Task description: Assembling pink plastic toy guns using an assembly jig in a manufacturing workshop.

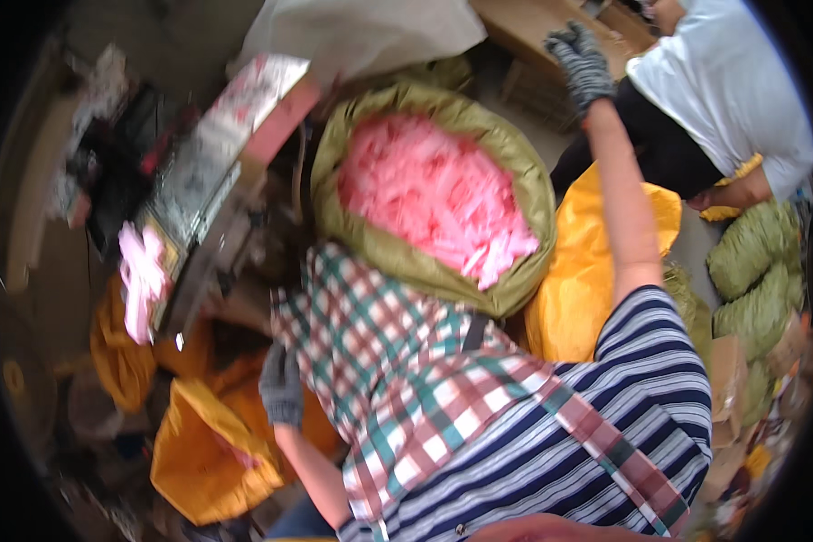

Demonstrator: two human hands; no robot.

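Head view: the right gloved hand, upper right, reaches by brown cardboard, fingers loosely parted. Left gloved hand, lower left, meets the checked apron; its grip I can't tell. Pink strips fill the green sack, upper centre.

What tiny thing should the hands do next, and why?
Perhaps move the left hand to the pink strips at the end of the shiny machine: they lie bunched at its edge and might slip, and the right hand is farther away.
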